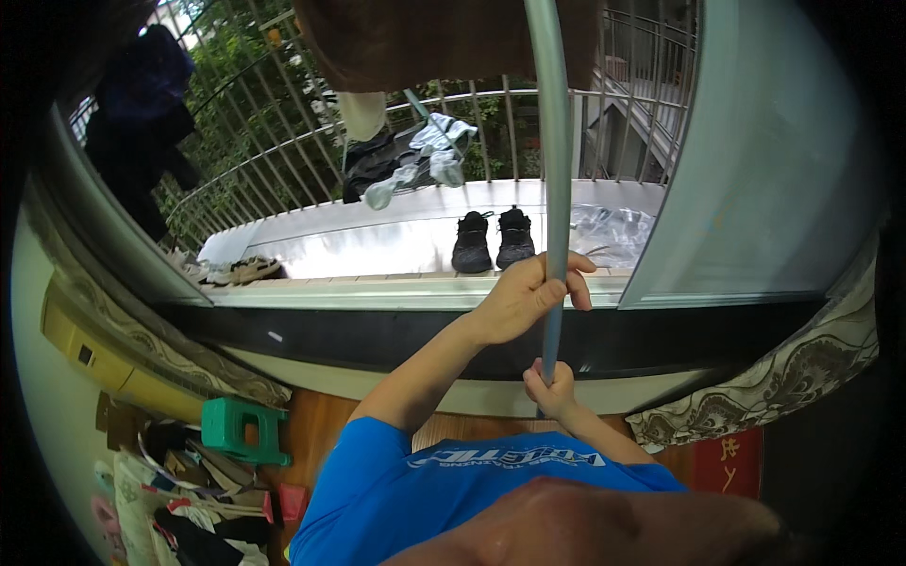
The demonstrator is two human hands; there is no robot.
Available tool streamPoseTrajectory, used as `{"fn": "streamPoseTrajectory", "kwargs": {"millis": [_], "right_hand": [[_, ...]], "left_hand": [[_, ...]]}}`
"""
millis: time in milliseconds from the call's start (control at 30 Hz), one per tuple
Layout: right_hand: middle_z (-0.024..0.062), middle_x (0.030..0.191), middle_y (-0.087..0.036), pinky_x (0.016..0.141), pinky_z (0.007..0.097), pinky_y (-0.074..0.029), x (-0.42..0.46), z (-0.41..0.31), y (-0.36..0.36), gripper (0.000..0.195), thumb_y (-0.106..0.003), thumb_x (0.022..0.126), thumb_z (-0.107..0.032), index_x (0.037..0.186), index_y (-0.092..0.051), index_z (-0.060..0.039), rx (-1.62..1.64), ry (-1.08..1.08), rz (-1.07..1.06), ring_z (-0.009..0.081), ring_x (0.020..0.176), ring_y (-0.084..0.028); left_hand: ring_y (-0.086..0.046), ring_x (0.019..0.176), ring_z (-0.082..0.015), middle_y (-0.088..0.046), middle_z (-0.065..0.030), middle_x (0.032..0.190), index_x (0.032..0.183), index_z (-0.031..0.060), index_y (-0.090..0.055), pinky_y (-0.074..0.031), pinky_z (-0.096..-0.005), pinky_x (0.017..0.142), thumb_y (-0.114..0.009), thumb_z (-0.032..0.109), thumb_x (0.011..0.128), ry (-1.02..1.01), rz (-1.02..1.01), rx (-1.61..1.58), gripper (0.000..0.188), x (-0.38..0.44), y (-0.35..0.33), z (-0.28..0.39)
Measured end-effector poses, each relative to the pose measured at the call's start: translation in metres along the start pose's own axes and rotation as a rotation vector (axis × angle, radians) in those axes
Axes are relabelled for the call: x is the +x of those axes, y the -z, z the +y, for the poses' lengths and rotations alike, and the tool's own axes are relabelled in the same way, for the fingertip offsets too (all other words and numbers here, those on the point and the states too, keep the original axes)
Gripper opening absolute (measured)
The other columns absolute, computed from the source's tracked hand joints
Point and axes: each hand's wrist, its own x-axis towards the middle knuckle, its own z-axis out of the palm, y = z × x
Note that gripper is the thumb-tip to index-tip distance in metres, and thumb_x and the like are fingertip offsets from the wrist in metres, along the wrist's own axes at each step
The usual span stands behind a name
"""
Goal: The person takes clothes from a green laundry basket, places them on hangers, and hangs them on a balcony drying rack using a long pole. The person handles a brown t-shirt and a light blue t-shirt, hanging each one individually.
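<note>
A long metal pole (554, 156) stands nearly upright in front of me and runs out of view at the top. My left hand (524, 297) is wrapped loosely around it, thumb across the front and fingertips showing past the far side. Lower down, close to my chest, my right hand (555, 393) grips the pole near its bottom end. Behind the pole's upper part hangs a dark brown cloth (453, 42). A pair of black shoes (492, 240) sits on the ledge just beyond my left hand.
A window sill (425, 339) separates me from a barred ledge; its sliding glass pane (750, 156) is at right. Small laundry (442, 138) and dark clothes (141, 106) hang outside. More shoes (248, 269) lie left. Indoors are patterned curtains (778, 375) and a green plastic stool (244, 431).
</note>
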Motion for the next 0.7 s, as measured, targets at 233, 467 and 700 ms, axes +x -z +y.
{"fn": "streamPoseTrajectory", "kwargs": {"millis": [233,467,700], "right_hand": [[0.0037,0.048,-0.041,0.039,0.0284,-0.029,-0.058,0.03,-0.034,0.028,-0.058,0.082,-0.009,0.058,-0.045,-0.0047,-0.183,0.176,-0.037,0.0125,0.04,-0.038],[0.0029,0.051,-0.041,0.044,0.0278,-0.033,-0.12,0.07,-0.09,0.029,-0.06,0.083,-0.014,0.059,-0.046,-0.0048,-0.17,-0.015,-0.2,0.0113,0.047,-0.039],[0.006,0.056,-0.047,0.049,0.0309,-0.039,-0.181,0.146,-0.122,0.025,-0.062,0.081,-0.016,0.064,-0.051,-0.0023,-0.386,-0.362,-0.443,0.0153,0.052,-0.045]], "left_hand": [[-0.055,0.089,-0.0176,-0.059,-0.0107,0.093,0.127,-0.0004,-0.043,-0.044,-0.0316,0.082,-0.039,0.054,0.09,-0.012,0.054,0.063,0.066,-0.072,-0.008,0.045],[-0.056,0.089,-0.0174,-0.058,-0.0103,0.101,0.131,-0.0012,-0.034,-0.045,-0.0307,0.08,-0.04,0.058,0.087,0.007,0.29,0.225,0.074,-0.167,-0.02,0.104],[-0.058,0.086,-0.0172,-0.053,-0.0159,0.109,0.133,-0.005,-0.023,-0.046,-0.0303,0.076,-0.045,0.043,0.091,-0.099,0.531,0.386,0.067,-0.237,-0.025,0.166]]}}
